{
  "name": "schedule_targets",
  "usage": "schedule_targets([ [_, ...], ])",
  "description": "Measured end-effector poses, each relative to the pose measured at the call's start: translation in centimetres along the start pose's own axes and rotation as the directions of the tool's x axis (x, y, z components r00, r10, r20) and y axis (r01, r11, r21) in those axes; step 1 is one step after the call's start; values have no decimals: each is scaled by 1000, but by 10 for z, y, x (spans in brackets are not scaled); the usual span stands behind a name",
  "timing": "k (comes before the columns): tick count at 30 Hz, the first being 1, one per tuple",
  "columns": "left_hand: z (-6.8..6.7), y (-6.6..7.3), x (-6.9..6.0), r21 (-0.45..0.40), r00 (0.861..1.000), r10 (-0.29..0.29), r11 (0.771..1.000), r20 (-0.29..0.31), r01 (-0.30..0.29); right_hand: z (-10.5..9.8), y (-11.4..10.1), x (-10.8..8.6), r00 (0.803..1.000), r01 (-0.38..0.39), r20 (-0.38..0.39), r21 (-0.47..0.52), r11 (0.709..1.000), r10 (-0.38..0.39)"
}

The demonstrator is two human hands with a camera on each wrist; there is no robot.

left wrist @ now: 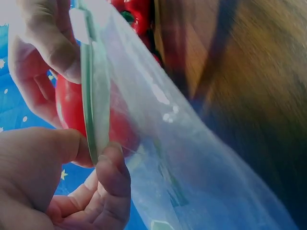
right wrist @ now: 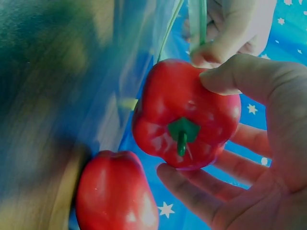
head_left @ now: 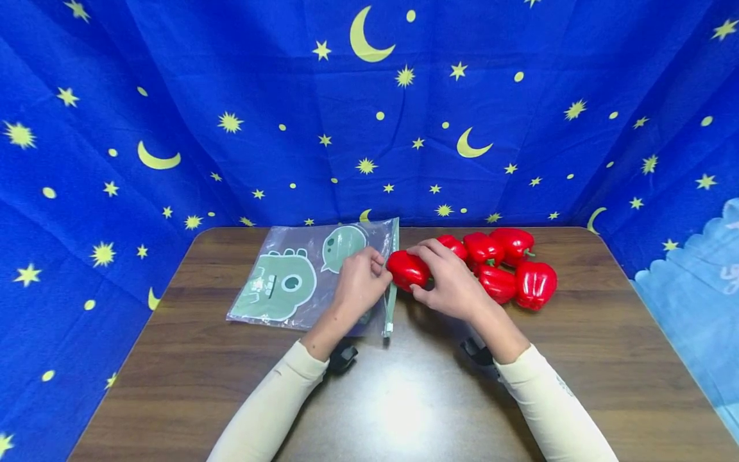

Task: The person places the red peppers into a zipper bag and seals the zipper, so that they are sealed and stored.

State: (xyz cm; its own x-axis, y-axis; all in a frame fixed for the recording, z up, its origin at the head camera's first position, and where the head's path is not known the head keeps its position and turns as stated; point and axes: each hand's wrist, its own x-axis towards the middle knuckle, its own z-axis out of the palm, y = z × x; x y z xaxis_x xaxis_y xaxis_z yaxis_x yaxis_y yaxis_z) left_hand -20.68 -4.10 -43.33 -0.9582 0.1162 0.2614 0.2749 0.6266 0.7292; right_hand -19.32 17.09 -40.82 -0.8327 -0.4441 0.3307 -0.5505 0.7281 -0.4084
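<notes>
A clear zip bag [head_left: 300,240] with green cartoon prints lies flat, its green zip edge towards the right. My left hand [head_left: 359,282] pinches that edge between thumb and fingers; the left wrist view shows the zip strip [left wrist: 88,96] and its white slider [left wrist: 79,26]. My right hand [head_left: 453,285] holds a shiny red bell pepper [head_left: 406,269] at the bag's mouth, thumb on one side and fingers on the other. Its green stem [right wrist: 182,139] faces the right wrist camera. Through the clear film, part of this pepper [left wrist: 122,127] shows in the left wrist view.
Several more red bell peppers [head_left: 535,285] sit in a cluster right of the held one, on the brown wooden table [head_left: 190,385]. A blue cloth [head_left: 260,96] with moons and stars hangs behind the table. Black wrist mounts [head_left: 343,357] are under the forearms.
</notes>
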Motion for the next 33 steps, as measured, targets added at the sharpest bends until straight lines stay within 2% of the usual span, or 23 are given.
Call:
schedule_targets([
  [8, -1, 2, 0, 29, 998, 15, 999, -57, -14, 11, 2, 0, 1000, 10, -6, -11, 1000, -10],
  [13, -2, 5, 0, 14, 997, 24, 1000, -71, -23, 20, 2, 1, 1000, -18, -9, 5, 1000, 18],
  [20, 0, 10, -2, 4, 997, 43, 999, -58, -43, 37, 4, 0, 998, -30, -51, 92, 995, 35],
  [27, -1, 11, -4, 22, 996, 57, 998, -67, -56, 49, 5, -3, 989, -71, -117, 180, 981, 92],
  [33, -2, 14, -4, 15, 996, 58, 998, -63, -58, 55, 0, -3, 984, -132, -79, 262, 956, 157],
])
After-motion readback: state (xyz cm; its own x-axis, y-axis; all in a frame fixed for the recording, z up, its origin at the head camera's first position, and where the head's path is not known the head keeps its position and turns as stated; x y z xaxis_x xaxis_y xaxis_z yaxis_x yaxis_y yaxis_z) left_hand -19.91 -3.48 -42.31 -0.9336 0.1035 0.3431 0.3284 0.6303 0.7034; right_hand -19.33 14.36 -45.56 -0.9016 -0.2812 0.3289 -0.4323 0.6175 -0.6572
